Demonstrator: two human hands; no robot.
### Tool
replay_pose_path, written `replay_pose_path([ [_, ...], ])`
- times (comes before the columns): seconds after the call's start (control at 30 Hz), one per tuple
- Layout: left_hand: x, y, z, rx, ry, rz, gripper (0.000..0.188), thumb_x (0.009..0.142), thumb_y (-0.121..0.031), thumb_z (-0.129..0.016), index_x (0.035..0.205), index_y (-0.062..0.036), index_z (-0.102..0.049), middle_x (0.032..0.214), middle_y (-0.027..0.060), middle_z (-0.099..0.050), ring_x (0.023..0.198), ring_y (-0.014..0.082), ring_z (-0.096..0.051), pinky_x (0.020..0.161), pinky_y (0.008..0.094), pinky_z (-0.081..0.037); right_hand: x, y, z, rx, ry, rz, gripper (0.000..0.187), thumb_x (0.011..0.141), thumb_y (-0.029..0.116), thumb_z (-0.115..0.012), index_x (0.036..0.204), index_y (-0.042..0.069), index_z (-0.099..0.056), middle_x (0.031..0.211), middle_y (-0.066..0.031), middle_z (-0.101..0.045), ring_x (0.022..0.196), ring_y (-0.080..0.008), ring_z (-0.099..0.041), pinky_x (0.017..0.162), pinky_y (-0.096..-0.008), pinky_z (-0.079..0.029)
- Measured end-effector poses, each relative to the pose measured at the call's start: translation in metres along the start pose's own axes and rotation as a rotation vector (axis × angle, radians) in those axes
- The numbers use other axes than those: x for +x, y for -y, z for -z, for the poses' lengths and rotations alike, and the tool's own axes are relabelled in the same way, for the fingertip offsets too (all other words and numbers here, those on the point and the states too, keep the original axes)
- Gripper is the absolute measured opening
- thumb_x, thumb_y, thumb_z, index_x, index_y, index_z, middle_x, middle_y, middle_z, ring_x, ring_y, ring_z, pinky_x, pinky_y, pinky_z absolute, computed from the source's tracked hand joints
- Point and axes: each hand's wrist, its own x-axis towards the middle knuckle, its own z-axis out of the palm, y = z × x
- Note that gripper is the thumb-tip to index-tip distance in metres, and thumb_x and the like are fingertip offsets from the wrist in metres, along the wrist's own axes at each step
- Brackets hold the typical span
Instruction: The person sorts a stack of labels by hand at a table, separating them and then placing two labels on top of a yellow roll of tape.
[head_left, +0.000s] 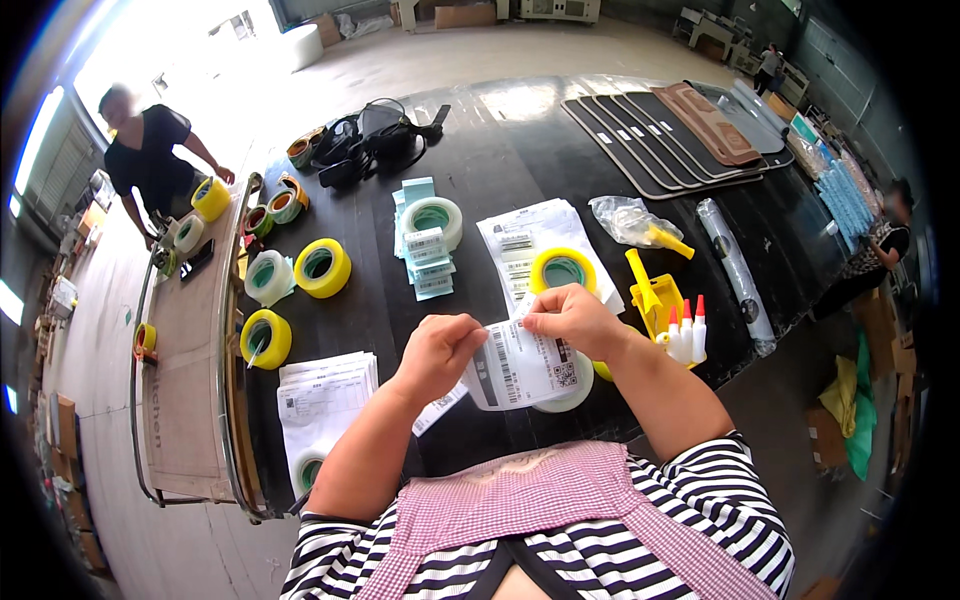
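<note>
Between my two hands I hold a white printed label with barcodes and a square code. My left hand pinches its upper left corner, and my right hand pinches the top edge near the middle. Just beyond the right hand, a yellow tape roll rests on a stack of printed sheets. Under the label, a clear tape roll shows in part. Another printed slip lies by my left wrist, partly hidden. A paper stack lies left of my left forearm.
Yellow tape rolls, blue label strips and a black bag are on the black table. To the right stand white glue bottles, a yellow holder and a wrapped roll. Flat mats lie farther off. A person stands beyond the cart.
</note>
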Motion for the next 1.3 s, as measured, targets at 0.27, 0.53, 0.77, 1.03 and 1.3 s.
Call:
replay_pose_path([
  [0.27, 0.001, -0.001, -0.018, 0.124, -0.164, -0.278, 0.007, 0.084, -0.007, -0.066, 0.079, -0.0068, -0.061, 0.072, 0.0073, -0.062, 0.071, 0.0280, -0.060, 0.073, 0.0382, -0.045, -0.011, -0.030, 0.003, 0.221, -0.036, 0.024, 0.017, 0.088, 0.015, -0.068, 0.088, -0.001, -0.071, 0.080, -0.0063, -0.069, 0.070, -0.0108, -0.063, 0.067, -0.0262, -0.052],
  [0.53, -0.014, 0.017, 0.003, -0.219, 0.053, 0.098, 0.023, 0.086, -0.024, -0.071, 0.087, -0.0020, -0.065, 0.083, 0.0066, -0.065, 0.077, 0.0171, -0.061, 0.070, 0.0301, -0.049, -0.013, -0.004, -0.008, -0.239, -0.028, 0.168, 0.019, 0.086, 0.021, -0.070, 0.090, 0.002, -0.071, 0.078, -0.0026, -0.068, 0.072, -0.0079, -0.059, 0.065, -0.0270, -0.049],
  [0.77, 0.004, 0.030, 0.024, -0.179, 0.507, 0.227, 0.035, 0.075, -0.020, -0.084, 0.099, -0.0012, -0.066, 0.085, 0.0026, -0.068, 0.081, 0.0099, -0.059, 0.074, 0.0288, -0.049, -0.026, 0.017, 0.014, -0.315, -0.067, 0.150, 0.017, 0.084, 0.018, -0.071, 0.086, 0.001, -0.072, 0.076, -0.0048, -0.069, 0.073, -0.0109, -0.060, 0.067, -0.0278, -0.048],
  [1.03, -0.018, 0.055, 0.006, -0.432, 0.326, 0.433, 0.019, 0.088, -0.017, -0.072, 0.088, 0.0000, -0.064, 0.073, -0.0019, -0.059, 0.069, 0.0053, -0.049, 0.062, 0.0253, -0.043, -0.007, -0.011, 0.033, 0.113, -0.023, -0.093, 0.031, 0.079, 0.015, -0.080, 0.101, -0.003, -0.069, 0.092, -0.0094, -0.072, 0.081, -0.0136, -0.068, 0.077, -0.0274, -0.053],
  [1.3, -0.017, 0.064, 0.004, -0.321, 0.185, 0.492, 0.017, 0.090, -0.017, -0.070, 0.088, -0.0008, -0.064, 0.071, -0.0018, -0.057, 0.067, 0.0058, -0.046, 0.059, 0.0271, -0.042, 0.005, -0.034, 0.056, 0.031, -0.222, -0.005, 0.020, 0.085, 0.008, -0.071, 0.101, -0.004, -0.067, 0.091, -0.0089, -0.070, 0.077, -0.0142, -0.068, 0.070, -0.0288, -0.055],
])
